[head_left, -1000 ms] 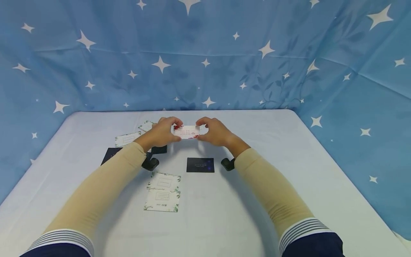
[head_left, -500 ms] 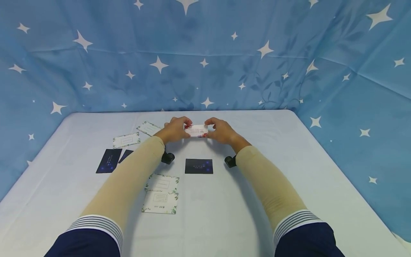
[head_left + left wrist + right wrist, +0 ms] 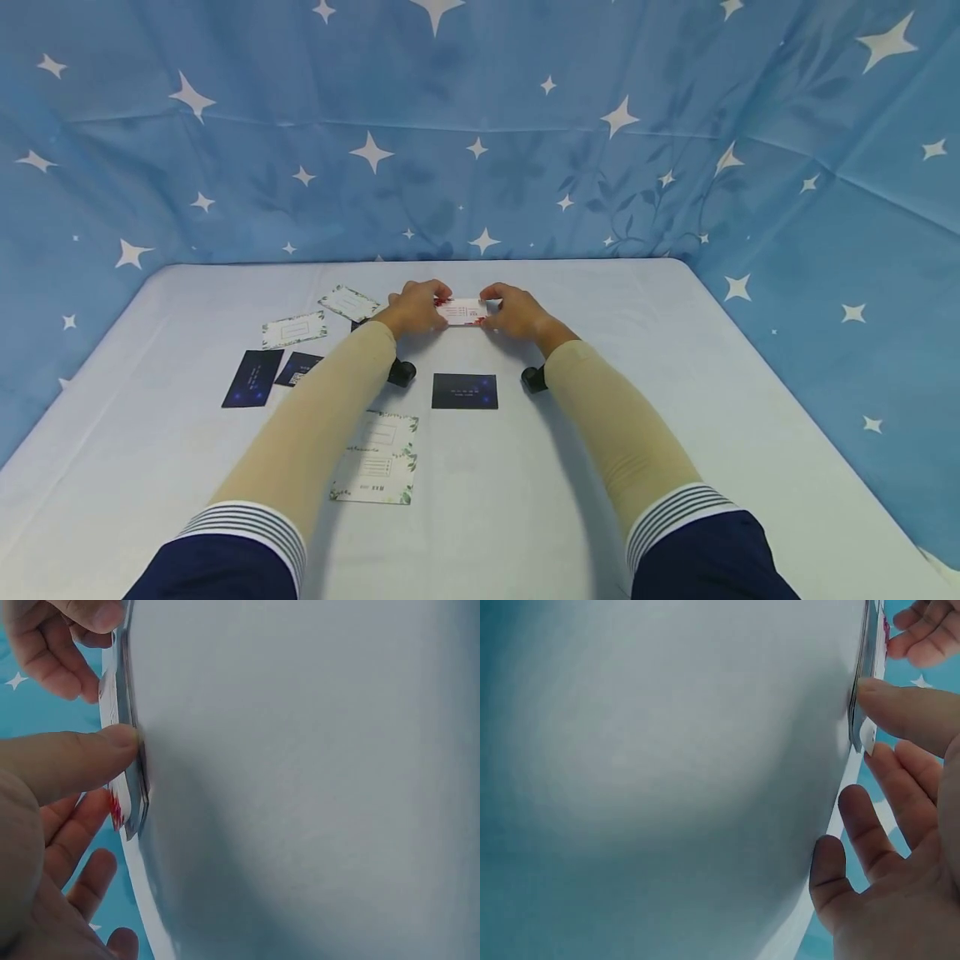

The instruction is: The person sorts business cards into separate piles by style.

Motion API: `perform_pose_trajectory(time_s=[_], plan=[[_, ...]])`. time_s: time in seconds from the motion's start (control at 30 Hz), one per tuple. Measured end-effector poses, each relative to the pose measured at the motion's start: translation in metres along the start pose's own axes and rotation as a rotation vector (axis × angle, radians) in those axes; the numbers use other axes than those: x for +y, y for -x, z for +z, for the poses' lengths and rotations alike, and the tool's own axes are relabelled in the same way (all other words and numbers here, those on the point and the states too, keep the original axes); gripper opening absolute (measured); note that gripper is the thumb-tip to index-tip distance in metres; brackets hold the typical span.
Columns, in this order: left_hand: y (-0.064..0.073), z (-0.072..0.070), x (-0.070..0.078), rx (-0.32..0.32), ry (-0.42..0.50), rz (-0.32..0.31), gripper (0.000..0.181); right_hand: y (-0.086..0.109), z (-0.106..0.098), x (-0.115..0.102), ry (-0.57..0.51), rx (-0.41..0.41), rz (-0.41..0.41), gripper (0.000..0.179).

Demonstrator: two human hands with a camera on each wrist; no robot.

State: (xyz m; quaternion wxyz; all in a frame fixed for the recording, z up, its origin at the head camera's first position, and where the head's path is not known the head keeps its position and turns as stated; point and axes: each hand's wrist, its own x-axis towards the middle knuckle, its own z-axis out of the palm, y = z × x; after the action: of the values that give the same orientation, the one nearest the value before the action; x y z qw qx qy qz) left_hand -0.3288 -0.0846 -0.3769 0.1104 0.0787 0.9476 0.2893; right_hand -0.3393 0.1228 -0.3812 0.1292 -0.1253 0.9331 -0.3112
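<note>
A small stack of cards [image 3: 462, 312], white with red flowers on top, lies at the far middle of the table between both hands. My left hand [image 3: 417, 309] pinches its left end with thumb and fingertips, and my right hand [image 3: 516, 312] pinches the right end. Seen edge-on in the left wrist view, the stack [image 3: 129, 761] shows several thin layers, with the left thumb on the near edge. In the right wrist view the right thumb presses the near edge of the stack [image 3: 865, 724] while the other fingers spread behind it.
A dark blue card [image 3: 464, 392] lies nearer on the white table [image 3: 555, 517]. Leaf-bordered white cards [image 3: 378, 475] overlap to its left. Two more leaf-bordered cards [image 3: 294, 330] and dark cards [image 3: 253, 379] lie at the left, partly behind the left forearm.
Both hands have shifted right with the card stack and come down toward the table. The left forearm has uncovered dark cards at the left.
</note>
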Motion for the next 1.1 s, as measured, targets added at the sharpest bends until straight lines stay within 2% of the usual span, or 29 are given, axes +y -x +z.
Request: perform_pose_trajectory(time_s=[0.13,0.37,0.57,0.83,1.1], plan=[[-0.0003,0.0031,-0.0003,0.0,-0.018,-0.004,0.052,-0.0016,0.0032,0.0026,0.016,0.003,-0.009,0.051],[-0.0015,0.001,-0.0038,-0.03,-0.052,-0.026,0.068,-0.0033,0.0027,0.0024,0.042,-0.012,0.018,0.061],[-0.0031,-0.0001,-0.0048,-0.044,-0.073,-0.021,0.06,-0.0063,0.0028,-0.0012,0.023,-0.033,0.039,0.06],[-0.0016,-0.0019,-0.0019,-0.043,-0.069,-0.037,0.056,-0.0075,0.0025,-0.0019,0.018,-0.018,0.016,0.054],[-0.0012,-0.0028,-0.0042,-0.052,-0.06,-0.043,0.063,-0.0078,0.0035,-0.0014,-0.002,-0.018,0.022,0.06]])
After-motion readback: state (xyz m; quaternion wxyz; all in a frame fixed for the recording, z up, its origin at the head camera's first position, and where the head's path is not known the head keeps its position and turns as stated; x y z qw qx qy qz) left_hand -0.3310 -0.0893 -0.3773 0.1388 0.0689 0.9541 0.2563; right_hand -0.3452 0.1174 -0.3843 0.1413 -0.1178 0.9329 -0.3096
